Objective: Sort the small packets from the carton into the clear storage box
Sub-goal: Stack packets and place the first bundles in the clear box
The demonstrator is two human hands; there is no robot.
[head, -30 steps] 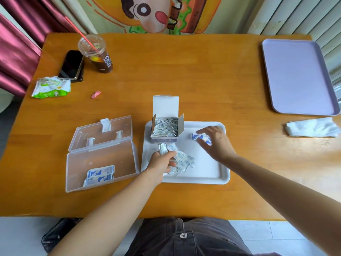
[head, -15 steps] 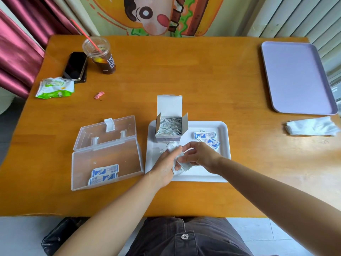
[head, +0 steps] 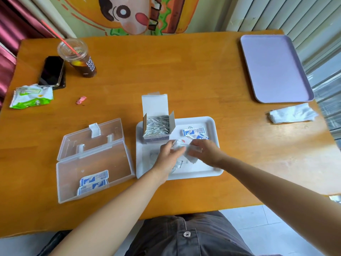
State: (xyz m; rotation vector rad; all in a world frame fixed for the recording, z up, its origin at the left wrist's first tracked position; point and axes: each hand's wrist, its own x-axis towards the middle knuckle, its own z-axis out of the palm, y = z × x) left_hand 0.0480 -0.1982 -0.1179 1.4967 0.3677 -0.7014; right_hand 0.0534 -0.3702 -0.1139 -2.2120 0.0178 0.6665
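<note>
While the left hand (head: 168,156) and right hand (head: 206,154) grip a bunch of packets (head: 181,147) between them, only two packets (head: 93,182) lie in the box (head: 96,159) to their left; the carton (head: 156,139) just past them looks full.

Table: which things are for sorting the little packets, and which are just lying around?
For the job: carton, clear storage box, white tray, packets held between the left hand and right hand.

Just lying about: drink cup, phone, wipes pack, pink wrapper, purple tray, tissue.
</note>
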